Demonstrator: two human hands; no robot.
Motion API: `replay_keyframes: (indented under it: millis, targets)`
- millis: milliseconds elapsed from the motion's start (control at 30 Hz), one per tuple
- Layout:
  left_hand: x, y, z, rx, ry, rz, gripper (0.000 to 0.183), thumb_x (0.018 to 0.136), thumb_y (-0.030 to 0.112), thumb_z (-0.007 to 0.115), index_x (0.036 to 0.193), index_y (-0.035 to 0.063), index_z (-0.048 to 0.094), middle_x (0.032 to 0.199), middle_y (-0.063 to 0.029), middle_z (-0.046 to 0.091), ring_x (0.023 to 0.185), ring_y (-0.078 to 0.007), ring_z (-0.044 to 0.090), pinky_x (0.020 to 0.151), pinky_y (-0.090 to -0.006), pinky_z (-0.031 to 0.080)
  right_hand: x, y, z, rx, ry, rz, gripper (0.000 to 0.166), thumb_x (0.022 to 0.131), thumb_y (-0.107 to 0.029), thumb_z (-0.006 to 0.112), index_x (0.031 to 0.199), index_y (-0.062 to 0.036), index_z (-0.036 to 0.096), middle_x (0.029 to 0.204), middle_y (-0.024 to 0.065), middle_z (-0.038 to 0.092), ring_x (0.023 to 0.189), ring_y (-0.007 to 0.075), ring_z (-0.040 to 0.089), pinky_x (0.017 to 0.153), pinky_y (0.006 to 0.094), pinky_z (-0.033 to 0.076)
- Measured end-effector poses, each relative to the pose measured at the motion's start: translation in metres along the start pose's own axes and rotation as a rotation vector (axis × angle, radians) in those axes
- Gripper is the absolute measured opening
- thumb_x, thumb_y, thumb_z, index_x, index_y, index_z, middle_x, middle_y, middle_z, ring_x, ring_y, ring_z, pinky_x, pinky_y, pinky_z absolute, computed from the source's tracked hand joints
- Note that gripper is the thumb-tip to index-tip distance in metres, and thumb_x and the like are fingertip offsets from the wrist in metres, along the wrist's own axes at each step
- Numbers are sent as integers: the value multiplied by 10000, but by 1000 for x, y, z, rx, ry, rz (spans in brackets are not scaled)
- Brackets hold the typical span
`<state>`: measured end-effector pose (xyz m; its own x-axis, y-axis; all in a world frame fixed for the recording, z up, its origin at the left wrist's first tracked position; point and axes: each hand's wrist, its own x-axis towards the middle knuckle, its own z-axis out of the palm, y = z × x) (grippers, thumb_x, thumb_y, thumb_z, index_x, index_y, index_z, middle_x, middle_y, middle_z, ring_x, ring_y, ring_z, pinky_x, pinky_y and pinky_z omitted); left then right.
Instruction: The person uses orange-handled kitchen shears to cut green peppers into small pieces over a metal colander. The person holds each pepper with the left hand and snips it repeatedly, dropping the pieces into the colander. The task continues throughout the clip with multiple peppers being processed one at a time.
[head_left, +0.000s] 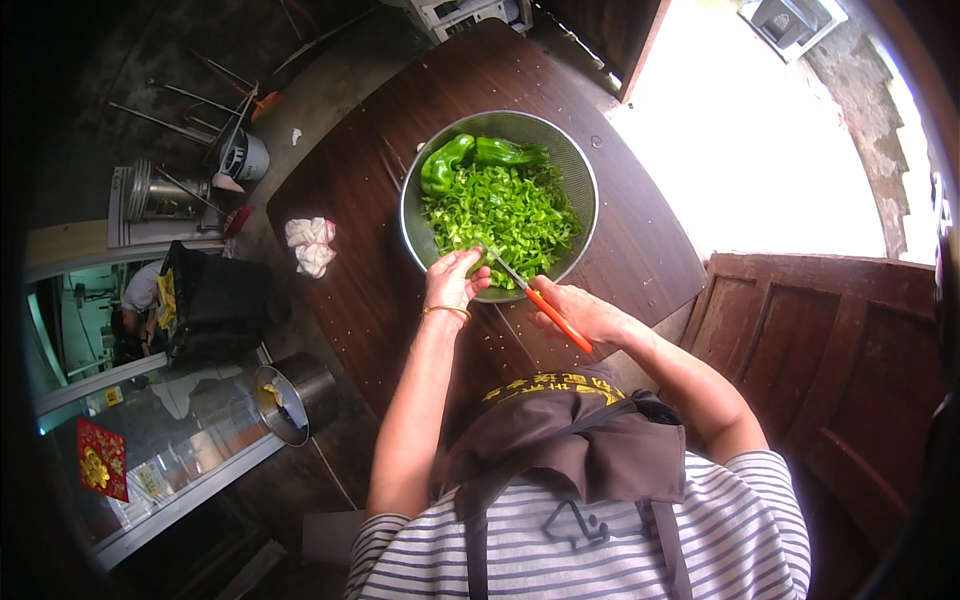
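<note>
My left hand (457, 277) grips a piece of green pepper (484, 259) at the near rim of a round metal mesh basket (576, 142). In my right hand (574, 311) is a pair of scissors (559, 321) with orange-red handles; the blades reach to the pepper piece by my left fingertips. How far apart the blades are is hard to make out. Chopped green pepper (510, 214) fills much of the basket. Two uncut green peppers, one curved (447, 165) and one lying sideways (511, 152), rest on the far side.
The basket stands on a dark brown wooden table (360, 172) with scattered crumbs. A crumpled white cloth (310, 246) lies at its left. A metal bin (300, 397) stands on the floor at left. A wooden door (810, 337) is at right. Another person (142, 292) bends behind the glass.
</note>
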<state>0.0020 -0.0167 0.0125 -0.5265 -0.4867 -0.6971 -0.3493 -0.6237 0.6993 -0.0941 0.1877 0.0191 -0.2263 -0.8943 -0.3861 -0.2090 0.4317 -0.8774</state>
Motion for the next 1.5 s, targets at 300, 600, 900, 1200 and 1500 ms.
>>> replay_keyframes:
  millis: [300,600,900,1200,1500]
  targets:
    - [-5,13,-3,-62,-104,-21,135,880,115,674,963,39,601,852,-51,636,696,-158,655,612,-250,563,4,-1,8,41,96,36,292,926,-269,570,1022,-21,448,710,173,599,644,294,650,564,413,490]
    - [1,8,-10,-11,-174,-1,90,880,65,655,946,29,607,841,-51,646,715,-156,662,642,-262,574,12,9,6,194,73,-30,287,934,-281,583,973,-27,455,718,89,579,529,176,599,498,330,489]
    - [11,11,-18,-70,-68,34,113,864,29,660,944,34,581,859,-75,637,743,-181,656,643,-266,568,-4,-8,-10,331,-33,148,292,928,-285,581,1031,-32,480,722,72,587,626,166,637,532,312,504]
    - [4,5,-1,-53,-91,-5,105,853,26,672,922,49,595,875,-67,646,750,-173,653,634,-264,564,2,-4,0,51,1,14,356,929,-317,556,1051,-9,424,743,174,614,714,311,656,638,412,493]
    - [19,5,-16,-6,-139,-94,141,848,40,685,942,47,580,857,-70,642,734,-178,653,623,-267,565,4,-3,6,29,118,37,325,935,-304,586,995,-10,459,705,149,606,589,227,641,535,373,508]
